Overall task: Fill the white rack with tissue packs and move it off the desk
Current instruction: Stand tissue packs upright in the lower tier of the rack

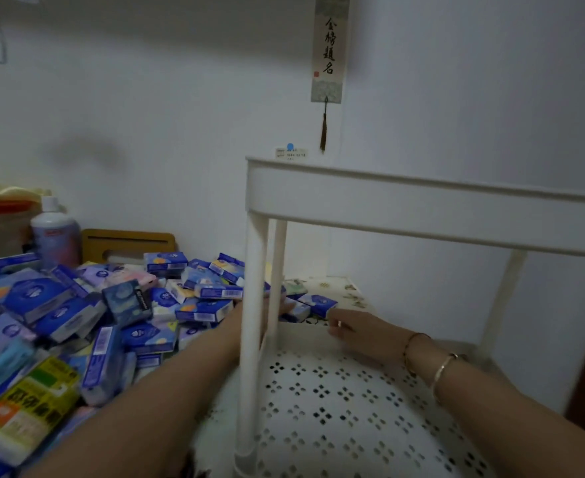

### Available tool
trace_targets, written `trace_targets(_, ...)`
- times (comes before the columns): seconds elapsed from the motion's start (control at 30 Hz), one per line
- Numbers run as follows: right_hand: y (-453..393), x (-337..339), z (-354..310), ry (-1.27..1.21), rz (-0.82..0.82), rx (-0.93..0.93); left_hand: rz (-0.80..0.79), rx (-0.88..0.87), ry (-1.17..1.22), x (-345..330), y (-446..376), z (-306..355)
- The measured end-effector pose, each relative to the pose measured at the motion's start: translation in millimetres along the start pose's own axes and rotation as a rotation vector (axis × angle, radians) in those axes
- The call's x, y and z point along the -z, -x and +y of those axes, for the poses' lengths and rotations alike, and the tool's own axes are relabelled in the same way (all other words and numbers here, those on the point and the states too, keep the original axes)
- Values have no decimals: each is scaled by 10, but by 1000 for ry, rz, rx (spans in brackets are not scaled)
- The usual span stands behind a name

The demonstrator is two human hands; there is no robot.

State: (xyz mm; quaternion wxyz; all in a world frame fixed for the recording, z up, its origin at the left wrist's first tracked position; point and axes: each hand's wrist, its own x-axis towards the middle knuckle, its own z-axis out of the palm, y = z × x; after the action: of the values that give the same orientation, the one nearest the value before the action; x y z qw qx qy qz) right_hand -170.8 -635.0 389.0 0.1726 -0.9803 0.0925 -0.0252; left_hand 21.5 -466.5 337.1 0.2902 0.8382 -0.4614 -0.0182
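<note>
- The white rack (405, 208) stands on the desk at the right, filling the view from 3 to 6 o'clock: a smooth plastic frame with round posts, a plain banded top tier and a lower shelf pierced with diamond-shaped cut-outs.
- That lower shelf holds no packs; only the right forearm lies across it.
- The tissue packs (118, 312) lie in a loose heap on the desk from 8 to 10 o'clock, small glossy rectangular wrappers, mostly blue and white, some lilac or pink.
- The left hand (246, 313) reaches into the heap behind the rack's front post, which hides the fingers; whether it grips anything cannot be told.
- The right hand (353, 331) reaches through the rack, fingers curled and touching a blue pack (318, 303) at the heap's edge beyond the shelf; two bangles circle the wrist.
- The desk (349, 294) wears a cream floral cloth.
- A plastic bottle (55, 234) and a wooden stand (129, 241) sit behind the heap at 9 o'clock.
- A calligraphy scroll (329, 50) with a tassel hangs on the wall at 12 o'clock.
</note>
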Motion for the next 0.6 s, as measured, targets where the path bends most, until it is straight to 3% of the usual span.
trace_targets(0.07, -96, -43, -78, -6, -17, 30, -51, -13, 131, 157, 72, -55)
trace_targets(0.2, -320, -158, -306, -60, -19, 89, 212, -56, 336, 455, 350, -137)
trace_targets(0.33, -541, -282, -585, -85, 2, 150, 257, 10, 512, 664, 685, -109)
trace_targets(0.43, -669, -304, -724, -228, 36, 177, 344, 12, 463, 710, 815, -90)
trace_targets(0.53, -820, -240, -718, -451, 240, 97, 392, 23, 374, 698, 836, -69)
trace_targets(0.6, -935, -218, -656, -279, 258, -38, 418, 47, 376, 673, 784, -35)
